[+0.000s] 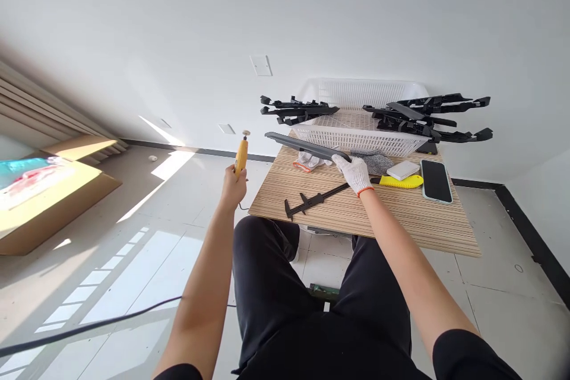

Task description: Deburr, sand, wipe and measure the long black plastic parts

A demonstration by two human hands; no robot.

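My bare left hand is closed round a yellow rotary tool, held upright left of the table with its small round head at the top. My right hand, in a white knit glove with an orange cuff, grips the near end of a long black plastic trim piece. That piece points up and left, its far end past the table's left edge. Beneath the right hand lies a black caliper, its jaws toward the left. A yellow-handled tool lies just right of the glove.
A white plastic basket stands at the back of the wooden table, with several black trim pieces across it. Near it lie a glove, grey cloth, white box and phone. A black cable crosses at lower left.
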